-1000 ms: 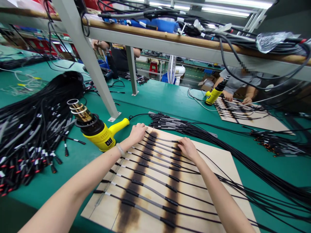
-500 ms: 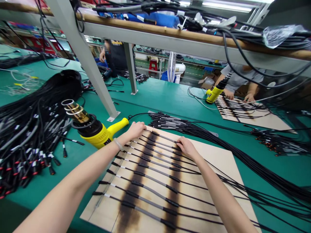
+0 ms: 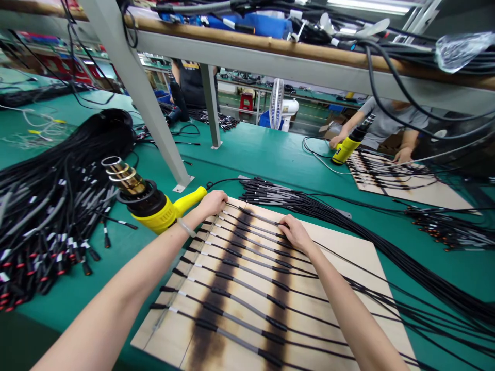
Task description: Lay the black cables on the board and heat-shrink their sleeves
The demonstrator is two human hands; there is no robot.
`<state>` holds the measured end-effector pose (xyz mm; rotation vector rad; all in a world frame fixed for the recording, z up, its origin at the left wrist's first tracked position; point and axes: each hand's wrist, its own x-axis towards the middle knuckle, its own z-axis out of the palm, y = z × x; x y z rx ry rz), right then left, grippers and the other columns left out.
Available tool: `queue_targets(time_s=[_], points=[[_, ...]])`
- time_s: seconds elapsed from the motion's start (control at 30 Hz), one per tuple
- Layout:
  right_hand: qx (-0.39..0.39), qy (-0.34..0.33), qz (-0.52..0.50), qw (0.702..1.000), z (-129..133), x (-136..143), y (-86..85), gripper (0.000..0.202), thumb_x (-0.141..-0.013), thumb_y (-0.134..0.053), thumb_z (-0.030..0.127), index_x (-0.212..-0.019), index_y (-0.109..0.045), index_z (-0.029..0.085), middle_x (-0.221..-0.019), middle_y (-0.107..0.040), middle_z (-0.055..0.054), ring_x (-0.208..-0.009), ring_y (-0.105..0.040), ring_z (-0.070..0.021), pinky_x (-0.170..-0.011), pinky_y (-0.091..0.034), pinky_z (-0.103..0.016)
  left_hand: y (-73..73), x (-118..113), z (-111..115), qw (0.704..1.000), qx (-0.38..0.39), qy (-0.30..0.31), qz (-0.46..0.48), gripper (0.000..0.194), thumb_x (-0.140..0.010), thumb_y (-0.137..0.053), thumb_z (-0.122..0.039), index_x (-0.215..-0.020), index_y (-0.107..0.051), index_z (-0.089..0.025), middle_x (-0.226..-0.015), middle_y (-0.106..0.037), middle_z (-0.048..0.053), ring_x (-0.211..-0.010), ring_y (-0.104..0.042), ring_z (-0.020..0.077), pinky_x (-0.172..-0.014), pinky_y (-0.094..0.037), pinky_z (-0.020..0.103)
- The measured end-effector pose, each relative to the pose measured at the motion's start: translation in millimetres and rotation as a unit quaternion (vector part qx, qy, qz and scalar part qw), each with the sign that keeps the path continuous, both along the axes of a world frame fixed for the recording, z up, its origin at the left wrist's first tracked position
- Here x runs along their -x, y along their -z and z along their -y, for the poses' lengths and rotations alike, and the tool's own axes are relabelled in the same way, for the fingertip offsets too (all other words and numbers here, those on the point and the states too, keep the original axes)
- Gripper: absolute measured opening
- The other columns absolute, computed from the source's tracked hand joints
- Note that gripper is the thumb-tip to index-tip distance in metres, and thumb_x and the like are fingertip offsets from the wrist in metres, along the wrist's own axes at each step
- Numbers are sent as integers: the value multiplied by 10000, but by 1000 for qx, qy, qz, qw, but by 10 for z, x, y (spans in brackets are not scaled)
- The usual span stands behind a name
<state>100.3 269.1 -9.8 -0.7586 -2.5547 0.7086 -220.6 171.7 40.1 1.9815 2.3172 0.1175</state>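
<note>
The left hand (image 3: 215,202) is curled nearly closed on the left end of the farthest cable (image 3: 260,215), its fingertips partly hidden. The right hand (image 3: 296,233) pinches the same cable farther along, thumb and fingers almost together. The cable lies across the far part of a scorched board (image 3: 340,237), with a row of similar cables (image 3: 242,308) nearer the camera.

Just left of the left hand, a yellow heat gun (image 3: 152,208) rests on the bench (image 3: 251,149), nozzle up; the left forearm covers part of its body. Beyond the board's far edge runs a thick bundle (image 3: 320,214), leaving little room there. A pile of cables (image 3: 104,136) fills the bench at left. Behind the gun, a post (image 3: 145,100) rises to a shelf (image 3: 309,59), which cuts off the view of two people (image 3: 193,87) (image 3: 381,123). At right are another board (image 3: 436,191) and a second gun (image 3: 347,148); a fan (image 3: 276,105) stands behind.
</note>
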Motion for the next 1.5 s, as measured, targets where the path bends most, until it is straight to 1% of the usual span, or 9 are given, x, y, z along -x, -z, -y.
queue_targets(time_s=[0.33,0.47,0.57,0.67,0.77,1.0,1.2,1.37,1.5], points=[[5,-8,-13,1000,30,53,-1,54,-873,-463,196,-858,-515,194,-847,-547,-40,-787,-514,-170,-730,-407,-286,-56,-19,-13,997,37,-66,-11,281,-709,-504,-105,-831,-745,-178,-861,-722,91,-819,-657,206,-732,-493,255],[6,-10,-14,1000,17,65,30,48,-873,-467,192,-857,-512,196,-847,-544,-39,-791,-515,-170,-736,-409,-286,-42,-4,-29,997,49,-64,-20,286,-721,-499,-92,-858,-740,-161,-837,-705,108,-806,-653,219,-723,-499,274],[6,-6,-12,1000,6,58,41,48,-871,-467,188,-858,-512,199,-851,-539,-38,-785,-513,-169,-731,-405,-284,-39,-23,-10,998,43,-26,-25,379,-736,-476,-63,-1018,-710,-162,-992,-677,122,-929,-623,235,-798,-492,302],[5,-1,-10,1000,-4,51,45,49,-865,-471,181,-859,-517,198,-851,-539,-38,-778,-511,-170,-721,-399,-284,-20,-106,12,999,28,26,-29,420,-760,-479,-75,-1113,-673,-195,-1248,-556,123,-1137,-510,257,-900,-456,336],[4,2,-10,1000,-11,51,49,46,-860,-477,180,-856,-519,199,-846,-537,-34,-780,-509,-171,-721,-395,-282,28,-218,2,997,20,67,-27,333,-801,-477,-123,-1009,-713,-233,-1291,-513,98,-1223,-415,272,-941,-422,380],[6,5,-9,1000,-20,59,38,41,-857,-479,185,-861,-518,197,-855,-540,-36,-794,-512,-175,-730,-396,-286,92,-292,-53,995,10,97,-22,277,-842,-463,-165,-855,-733,-224,-1224,-572,89,-1157,-456,264,-869,-407,402],[4,7,-11,1000,-25,27,28,50,-859,-468,192,-847,-517,195,-839,-534,-37,-764,-498,-171,-708,-385,-286,79,-270,-49,993,-6,113,-30,270,-841,-473,-165,-742,-718,-218,-1162,-608,72,-1180,-448,268,-939,-330,489],[4,2,-15,1000,-42,-78,50,66,-867,-454,187,-831,-509,196,-823,-534,-35,-764,-501,-169,-714,-392,-287,65,-194,-25,995,-31,93,-36,266,-830,-476,-161,-761,-728,-214,-1200,-591,93,-1215,-427,291,-985,-292,534],[8,-2,-15,1000,-48,-133,69,71,-869,-454,192,-820,-505,196,-812,-544,-38,-757,-506,-170,-704,-400,-286,77,-60,36,998,-38,43,-29,251,-813,-487,-191,-761,-732,-204,-1203,-585,100,-1154,-484,305,-900,-408,462]])
